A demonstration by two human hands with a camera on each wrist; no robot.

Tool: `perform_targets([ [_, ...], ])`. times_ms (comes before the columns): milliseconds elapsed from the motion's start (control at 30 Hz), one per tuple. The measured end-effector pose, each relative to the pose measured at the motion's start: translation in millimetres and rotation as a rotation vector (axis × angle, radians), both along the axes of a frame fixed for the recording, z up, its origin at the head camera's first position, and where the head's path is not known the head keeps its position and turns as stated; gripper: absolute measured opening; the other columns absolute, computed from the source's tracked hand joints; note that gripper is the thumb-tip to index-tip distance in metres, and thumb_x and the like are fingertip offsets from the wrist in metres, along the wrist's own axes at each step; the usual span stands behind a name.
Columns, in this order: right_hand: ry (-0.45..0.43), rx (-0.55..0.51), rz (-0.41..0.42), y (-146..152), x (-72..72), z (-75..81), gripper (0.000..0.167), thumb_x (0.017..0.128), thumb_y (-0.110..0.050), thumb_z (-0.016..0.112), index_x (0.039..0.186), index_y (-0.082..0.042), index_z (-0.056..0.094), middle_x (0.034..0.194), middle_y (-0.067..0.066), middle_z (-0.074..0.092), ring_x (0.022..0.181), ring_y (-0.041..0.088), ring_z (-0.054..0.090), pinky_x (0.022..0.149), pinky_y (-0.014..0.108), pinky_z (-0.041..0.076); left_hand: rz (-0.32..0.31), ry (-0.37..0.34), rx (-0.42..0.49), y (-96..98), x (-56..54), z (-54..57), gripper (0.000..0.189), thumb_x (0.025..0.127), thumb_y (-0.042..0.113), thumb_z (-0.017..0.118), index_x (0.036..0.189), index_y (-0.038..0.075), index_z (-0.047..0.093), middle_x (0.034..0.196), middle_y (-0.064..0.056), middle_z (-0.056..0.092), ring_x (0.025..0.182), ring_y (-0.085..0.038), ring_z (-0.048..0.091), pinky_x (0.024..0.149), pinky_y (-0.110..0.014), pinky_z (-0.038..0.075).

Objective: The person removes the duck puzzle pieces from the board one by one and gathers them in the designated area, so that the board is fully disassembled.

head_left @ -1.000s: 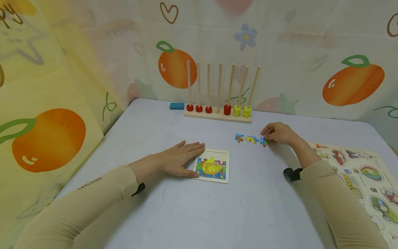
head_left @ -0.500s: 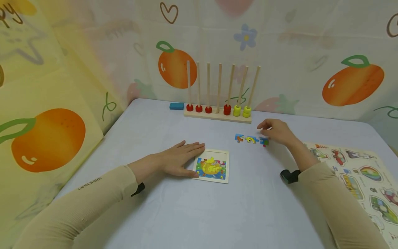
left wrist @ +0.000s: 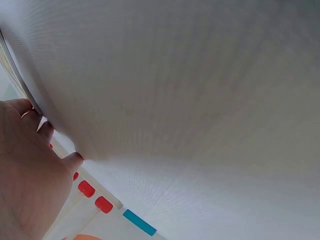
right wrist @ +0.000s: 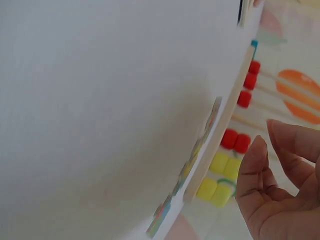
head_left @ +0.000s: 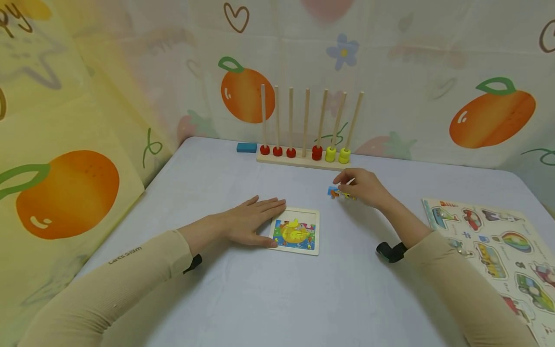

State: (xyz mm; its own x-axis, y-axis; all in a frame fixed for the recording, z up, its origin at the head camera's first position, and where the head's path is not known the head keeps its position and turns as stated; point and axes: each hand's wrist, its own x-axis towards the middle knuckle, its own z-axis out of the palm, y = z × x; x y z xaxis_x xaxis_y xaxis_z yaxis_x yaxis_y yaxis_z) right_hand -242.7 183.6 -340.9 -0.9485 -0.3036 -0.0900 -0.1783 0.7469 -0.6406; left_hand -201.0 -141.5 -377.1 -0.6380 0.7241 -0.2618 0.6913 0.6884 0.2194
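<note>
My left hand [head_left: 247,222] lies flat with spread fingers, resting on the left edge of a small wooden puzzle tray [head_left: 318,231]. A yellow duck picture fills the lower part of the tray; a bare pale strip shows along its top. My right hand [head_left: 366,187] is over a row of loose jigsaw pieces [head_left: 333,191], hiding the row's right end in the head view. In the right wrist view the jigsaw pieces [right wrist: 161,215] lie on the table, and thumb and forefinger stand apart with nothing between them.
A wooden bead rack [head_left: 303,164] with upright rods and red and yellow beads stands at the back, a blue block [head_left: 246,148] at its left end. At the right lies a large picture board [head_left: 487,226], partly under the right forearm. A printed cloth hangs behind the table.
My right hand has moved left along the row of jigsaw pieces, from its right end toward its middle. My left hand and the puzzle tray have stayed put.
</note>
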Motion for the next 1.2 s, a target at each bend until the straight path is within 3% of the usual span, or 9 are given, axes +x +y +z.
perform_targets([
  [267, -0.008, -0.013, 0.093, -31.6, 16.5, -0.8, 0.020, 0.095, -0.012, 0.060, 0.112, -0.005, 0.068, 0.098, 0.011, 0.062, 0.079, 0.019, 0.059, 0.068, 0.023, 0.051, 0.004, -0.009, -0.004, 1.3, -0.2, 1.8, 0.095, 0.087, 0.067, 0.053, 0.160, 0.020, 0.014, 0.169, 0.003, 0.009, 0.158, -0.021, 0.010, 0.127, -0.057, 0.008],
  [567, 0.001, -0.049, 0.218, -61.8, 34.3, 0.4, 0.019, 0.093, -0.012, 0.064, 0.110, -0.006, 0.069, 0.095, 0.009, 0.063, 0.081, 0.019, 0.057, 0.067, 0.025, 0.048, 0.010, -0.014, -0.002, 1.1, -0.5, 1.3, 0.095, 0.087, 0.068, 0.053, 0.160, 0.020, 0.014, 0.169, 0.003, 0.010, 0.158, -0.022, 0.010, 0.127, -0.057, 0.008],
  [933, -0.009, -0.018, 0.299, -88.5, 38.9, -5.6, 0.018, 0.092, -0.014, 0.066, 0.109, -0.007, 0.068, 0.085, 0.005, 0.060, 0.069, 0.014, 0.051, 0.061, 0.022, 0.042, 0.001, -0.015, 0.005, -0.2, -1.6, 1.2, 0.095, 0.088, 0.067, 0.053, 0.160, 0.020, 0.013, 0.169, 0.003, 0.009, 0.158, -0.021, 0.010, 0.126, -0.059, 0.008],
  [1200, -0.054, -0.012, 0.359, -99.6, 43.9, -10.5, 0.018, 0.091, -0.013, 0.069, 0.107, -0.005, 0.065, 0.082, 0.005, 0.059, 0.074, 0.014, 0.051, 0.064, 0.019, 0.043, 0.005, -0.028, 0.018, -1.0, -0.7, 3.1, 0.095, 0.088, 0.066, 0.054, 0.160, 0.020, 0.014, 0.169, 0.002, 0.010, 0.158, -0.022, 0.010, 0.126, -0.059, 0.007],
])
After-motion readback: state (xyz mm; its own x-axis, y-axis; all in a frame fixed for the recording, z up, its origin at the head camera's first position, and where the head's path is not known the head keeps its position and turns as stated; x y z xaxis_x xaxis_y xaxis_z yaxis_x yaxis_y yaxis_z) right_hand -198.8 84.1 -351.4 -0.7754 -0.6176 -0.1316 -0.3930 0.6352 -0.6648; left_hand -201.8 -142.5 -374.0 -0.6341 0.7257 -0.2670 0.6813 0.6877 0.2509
